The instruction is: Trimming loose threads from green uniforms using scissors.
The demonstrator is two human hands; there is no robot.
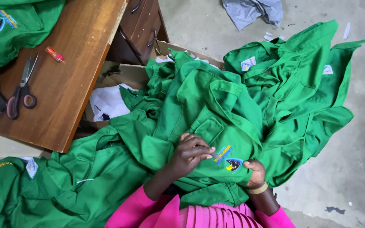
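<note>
One head-worn view, steeply downward and close (over lap, desk corner, floor)

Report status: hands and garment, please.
Left hand pinching small tool at badge. Right hand gripping green garment. Nothing blocking.

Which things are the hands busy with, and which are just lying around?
In use:
left hand, fingers pinched at the badge
right hand, holding the cloth
green shirt with sewn badge

Lying about:
scissors on wooden table
small red tool
cardboard box
grey cloth on floor
</note>
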